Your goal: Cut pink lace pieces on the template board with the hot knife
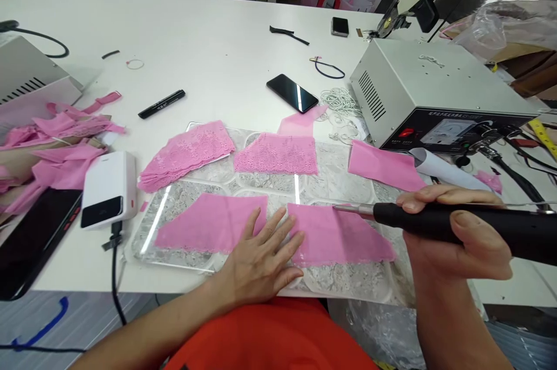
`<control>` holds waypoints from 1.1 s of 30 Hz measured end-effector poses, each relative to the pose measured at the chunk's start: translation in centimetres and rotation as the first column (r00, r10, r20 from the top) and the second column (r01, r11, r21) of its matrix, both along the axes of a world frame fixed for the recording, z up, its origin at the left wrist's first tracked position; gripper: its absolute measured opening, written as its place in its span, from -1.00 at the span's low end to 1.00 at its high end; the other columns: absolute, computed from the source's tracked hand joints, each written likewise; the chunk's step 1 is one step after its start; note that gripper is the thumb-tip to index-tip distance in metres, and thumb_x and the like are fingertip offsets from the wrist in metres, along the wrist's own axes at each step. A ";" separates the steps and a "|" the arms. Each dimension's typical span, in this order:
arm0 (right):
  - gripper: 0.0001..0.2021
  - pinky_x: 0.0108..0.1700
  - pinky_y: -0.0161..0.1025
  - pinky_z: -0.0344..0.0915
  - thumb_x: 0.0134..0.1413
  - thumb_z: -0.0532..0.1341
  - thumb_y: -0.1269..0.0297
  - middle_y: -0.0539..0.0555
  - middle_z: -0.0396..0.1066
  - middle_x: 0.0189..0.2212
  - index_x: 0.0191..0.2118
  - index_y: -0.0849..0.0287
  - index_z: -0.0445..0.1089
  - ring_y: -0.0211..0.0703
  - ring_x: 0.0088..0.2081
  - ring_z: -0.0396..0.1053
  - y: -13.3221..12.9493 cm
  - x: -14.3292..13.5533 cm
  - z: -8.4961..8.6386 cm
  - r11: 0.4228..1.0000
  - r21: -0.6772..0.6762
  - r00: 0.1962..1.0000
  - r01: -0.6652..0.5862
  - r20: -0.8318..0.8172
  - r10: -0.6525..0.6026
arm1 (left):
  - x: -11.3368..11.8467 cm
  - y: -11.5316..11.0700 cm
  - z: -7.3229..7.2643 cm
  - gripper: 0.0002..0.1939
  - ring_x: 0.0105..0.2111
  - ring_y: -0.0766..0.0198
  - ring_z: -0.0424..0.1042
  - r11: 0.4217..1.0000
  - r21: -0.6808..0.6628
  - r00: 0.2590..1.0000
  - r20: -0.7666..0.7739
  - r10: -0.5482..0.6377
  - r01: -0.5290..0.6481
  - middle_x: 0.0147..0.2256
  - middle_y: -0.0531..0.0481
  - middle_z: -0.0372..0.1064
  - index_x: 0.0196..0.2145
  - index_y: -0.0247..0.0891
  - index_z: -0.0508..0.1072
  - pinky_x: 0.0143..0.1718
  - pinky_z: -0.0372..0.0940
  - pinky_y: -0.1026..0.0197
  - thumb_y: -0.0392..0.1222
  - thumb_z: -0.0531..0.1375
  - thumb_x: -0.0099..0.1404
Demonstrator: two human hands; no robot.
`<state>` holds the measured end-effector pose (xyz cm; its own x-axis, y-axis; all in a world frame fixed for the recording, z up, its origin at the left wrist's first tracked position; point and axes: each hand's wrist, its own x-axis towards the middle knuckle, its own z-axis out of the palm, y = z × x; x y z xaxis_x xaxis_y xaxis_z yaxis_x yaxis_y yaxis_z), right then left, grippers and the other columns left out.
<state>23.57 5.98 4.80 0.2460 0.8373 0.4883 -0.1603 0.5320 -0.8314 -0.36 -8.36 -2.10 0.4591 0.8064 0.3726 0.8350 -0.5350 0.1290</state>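
My left hand (265, 254) lies flat with fingers spread, its fingertips across the facing edges of two pink fabric pieces. One is the left piece (209, 222), the other the right piece (339, 242). My right hand (456, 231) grips a black-handled tool (418, 222), whose metal tip touches or hovers at the upper edge of the right piece. Both pieces lie on a clear patterned board (252, 184). Behind them are a lace stack (187, 155), a single lace piece (276, 154) and a folded plain pink piece (385, 166).
A grey control box (435, 91) stands at the back right, its cable running to the tool. A phone (292, 93) and a marker (162, 104) lie beyond the board. At the left are a white power bank (111, 187), a dark phone (37, 242) and pink scraps (65, 138).
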 end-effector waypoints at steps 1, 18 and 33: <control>-0.80 -0.69 -0.14 0.24 -0.48 0.10 0.30 0.00 0.36 -0.68 -0.61 0.12 0.46 -0.18 -0.74 0.21 0.0 0.0 0.0 1.000 -0.008 1.000 0.006 -0.005 -0.006 | 0.0 0.0 0.0 -0.49 0.40 -0.05 0.13 1.000 -0.003 1.000 0.003 -0.002 0.002 0.28 -0.15 0.34 0.24 -0.27 0.40 0.47 -0.44 -0.20 0.11 0.05 0.54; -0.80 -0.61 -0.08 0.34 -0.38 0.14 0.30 0.02 0.44 -0.58 -0.52 0.12 0.48 -0.16 -0.68 0.30 -1.0 -3.4 0.1 0.990 -0.023 0.989 -0.136 0.055 0.137 | 0.2 -0.2 -0.2 -0.45 0.37 -0.14 0.17 0.998 -0.053 0.998 0.054 -0.034 0.037 0.24 -0.31 0.35 0.23 -0.28 0.38 0.40 -0.12 -0.38 0.16 0.07 0.52; -0.86 -0.69 -0.10 0.29 -0.29 0.23 0.21 0.00 0.41 -0.61 -0.52 0.07 0.51 -0.17 -0.70 0.26 -2.2 -3.1 1.0 0.968 -0.085 0.970 -0.237 0.030 0.240 | -0.3 -1.4 0.3 -0.69 0.26 0.05 0.35 0.984 0.110 0.986 0.085 -0.146 0.137 0.08 -0.21 0.52 0.03 -0.34 0.51 0.38 0.10 -0.05 -0.11 0.08 0.55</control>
<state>20.43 3.79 5.82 0.0165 0.9063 0.4223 -0.2404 0.4136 -0.8782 -0.63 -9.81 -1.82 0.5258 0.6906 0.4966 0.7369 -0.6614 0.1396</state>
